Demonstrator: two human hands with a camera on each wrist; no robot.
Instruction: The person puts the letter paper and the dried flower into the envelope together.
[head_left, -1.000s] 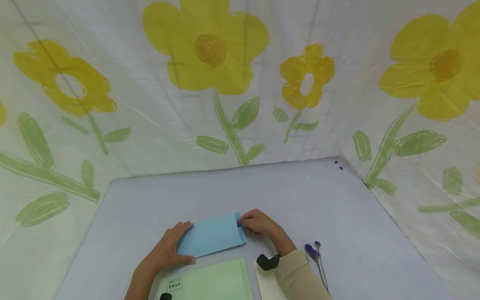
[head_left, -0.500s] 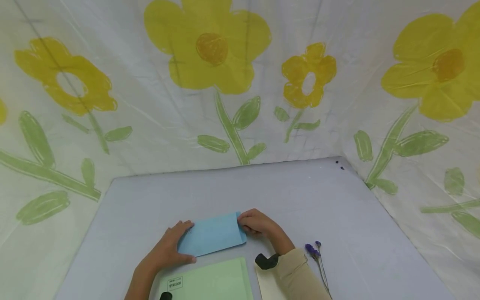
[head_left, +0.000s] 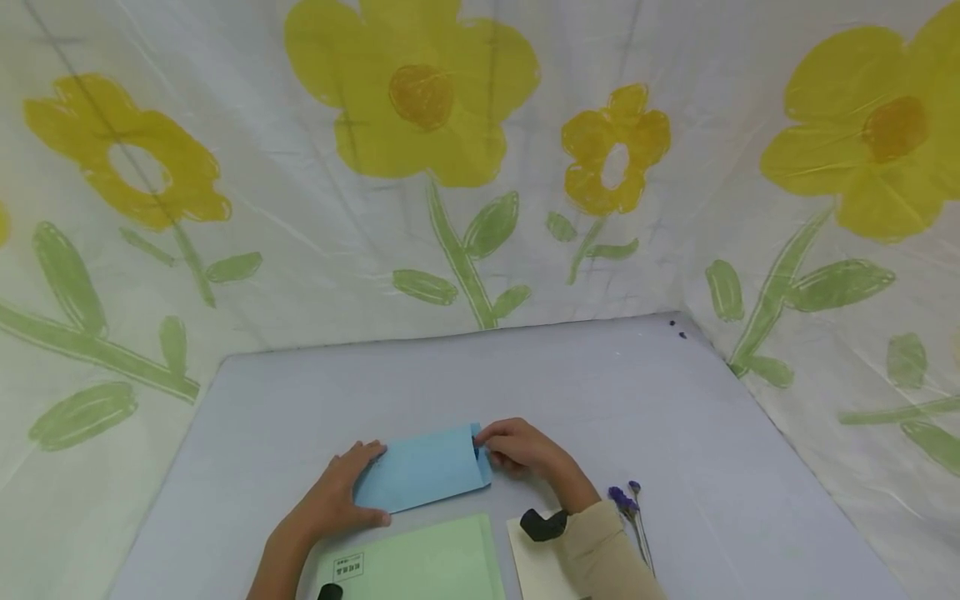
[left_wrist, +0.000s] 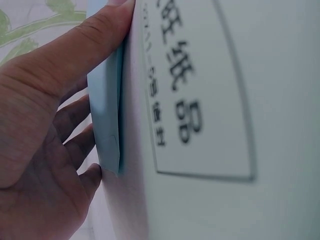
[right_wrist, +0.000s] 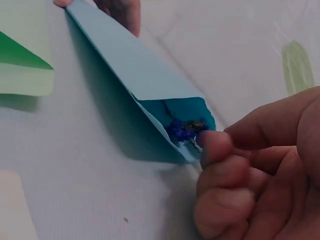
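A light-blue envelope [head_left: 422,468] lies on the table in front of me, its mouth facing right. My left hand [head_left: 341,493] holds its left end, thumb along the near edge and fingers at the far edge. At the mouth, my right hand [head_left: 521,446] has its fingers curled, and the thumb and fingertips pinch at a dried flower [right_wrist: 182,129]. Its purple heads show just inside the gaping mouth in the right wrist view; most of its stem is hidden within. In the left wrist view, the thumb [left_wrist: 75,52] presses the envelope's edge [left_wrist: 105,115].
A pale green envelope [head_left: 420,558] with a printed box lies nearer me. Right of it is a cream paper [head_left: 534,562], partly under my right forearm. More dried purple flowers [head_left: 628,504] lie farther right. A flowered curtain [head_left: 322,275] hangs around the grey table [head_left: 300,400].
My right hand has shifted slightly right, and the dark flower now shows in the envelope's mouth in the head view. The left hand and the envelope have stayed about where they were.
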